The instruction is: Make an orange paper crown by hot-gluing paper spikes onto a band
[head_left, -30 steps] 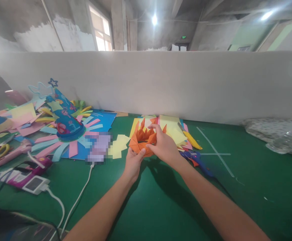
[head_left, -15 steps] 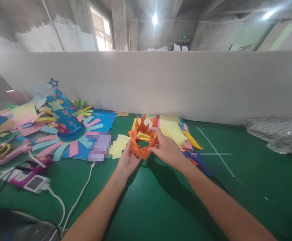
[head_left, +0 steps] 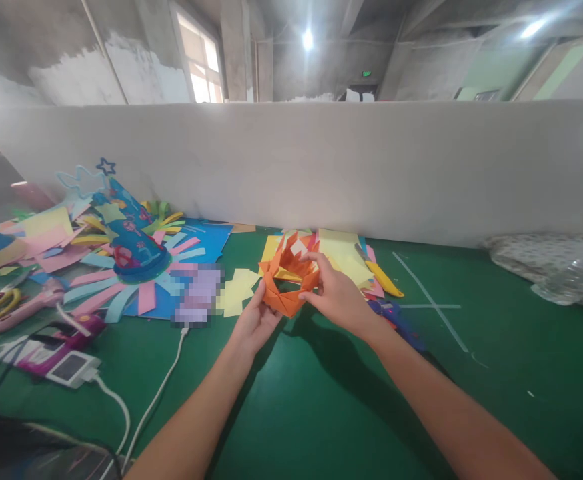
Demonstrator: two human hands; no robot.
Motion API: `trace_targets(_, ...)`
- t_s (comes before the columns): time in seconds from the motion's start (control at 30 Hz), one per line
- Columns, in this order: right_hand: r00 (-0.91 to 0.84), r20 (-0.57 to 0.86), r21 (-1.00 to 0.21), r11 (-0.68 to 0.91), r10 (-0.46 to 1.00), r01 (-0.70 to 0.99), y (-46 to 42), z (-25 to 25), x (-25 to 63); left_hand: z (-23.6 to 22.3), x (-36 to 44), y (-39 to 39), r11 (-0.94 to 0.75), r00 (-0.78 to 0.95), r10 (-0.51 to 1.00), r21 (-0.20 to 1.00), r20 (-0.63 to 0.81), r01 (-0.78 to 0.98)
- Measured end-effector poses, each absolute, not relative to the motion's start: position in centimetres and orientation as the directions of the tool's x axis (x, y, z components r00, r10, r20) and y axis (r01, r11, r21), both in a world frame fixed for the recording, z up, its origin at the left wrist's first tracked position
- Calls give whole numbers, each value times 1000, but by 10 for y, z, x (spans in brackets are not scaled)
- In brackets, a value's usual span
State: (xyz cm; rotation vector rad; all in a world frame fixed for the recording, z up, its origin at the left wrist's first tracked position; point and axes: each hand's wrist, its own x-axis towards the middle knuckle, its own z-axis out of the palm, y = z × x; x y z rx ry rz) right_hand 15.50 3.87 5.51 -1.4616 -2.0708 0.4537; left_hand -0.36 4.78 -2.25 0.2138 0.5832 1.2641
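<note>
Green tabletop [head_left: 301, 407]; orange paper crown [head_left: 282, 302] tilted, spikes upward; left fingers [head_left: 257, 297], right fingers [head_left: 324, 267] gripping it.

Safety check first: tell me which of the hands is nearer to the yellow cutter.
Right. The right hand, at the right side of the orange paper ring, is left of the yellow cutter; the left hand, at the ring's left side, is farther left.
</note>
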Motion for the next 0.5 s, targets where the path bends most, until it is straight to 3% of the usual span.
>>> trace_targets(0.33, -234, 289, -554, 362, 928, 750, 41, 52, 148, -26, 0, 50, 195, 94, 968, 458, -234, -867)
trace_targets(0.5, -276, 302, -522, 400, 912, 753, 45, 50, 148, -27, 2, 49, 228, 131, 963, 448, -237, -864)
